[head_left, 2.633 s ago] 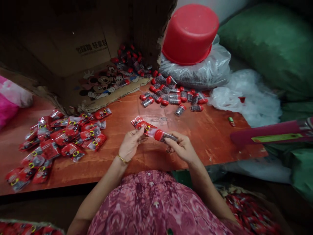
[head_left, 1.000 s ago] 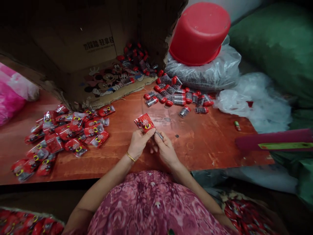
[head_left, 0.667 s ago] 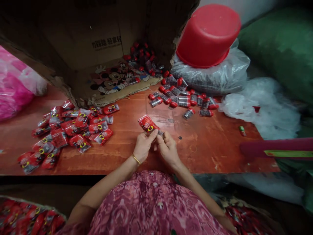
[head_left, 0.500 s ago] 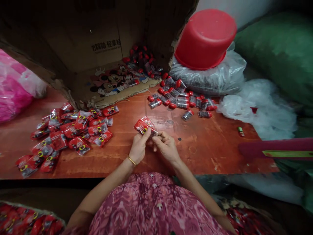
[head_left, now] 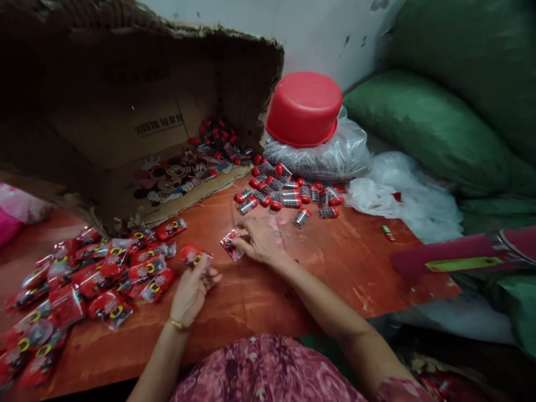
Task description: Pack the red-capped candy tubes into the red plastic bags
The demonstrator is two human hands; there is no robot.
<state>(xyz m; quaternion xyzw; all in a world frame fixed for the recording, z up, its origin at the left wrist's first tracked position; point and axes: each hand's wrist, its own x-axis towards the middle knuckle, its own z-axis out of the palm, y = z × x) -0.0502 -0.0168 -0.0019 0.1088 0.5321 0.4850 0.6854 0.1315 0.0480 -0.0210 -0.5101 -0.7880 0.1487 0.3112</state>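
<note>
My left hand (head_left: 190, 293) is closed on a red plastic packet (head_left: 194, 254) with a yellow mark, held a little above the table, beside a heap of similar filled packets (head_left: 113, 262). My right hand (head_left: 260, 241) has its thumb and fingertips on the right edge of a flat red printed packet (head_left: 231, 244) at mid-table; whether this is one packet or a thin stack is unclear. Beyond that hand lie several small clear tubes (head_left: 292, 198) with red caps and dark contents.
A large open carton (head_left: 167, 195) on its side holds more capped tubes. An upturned red tub (head_left: 307, 106) rests on a full clear bag (head_left: 326, 159). A magenta bar (head_left: 460, 251) juts in from the right, near a small green item (head_left: 387, 232). Green sacks (head_left: 427, 123) stand behind.
My hands, together before, have parted: the left moved left with the red packet, the right went forward to the flat packet. The view has turned and shifted.
</note>
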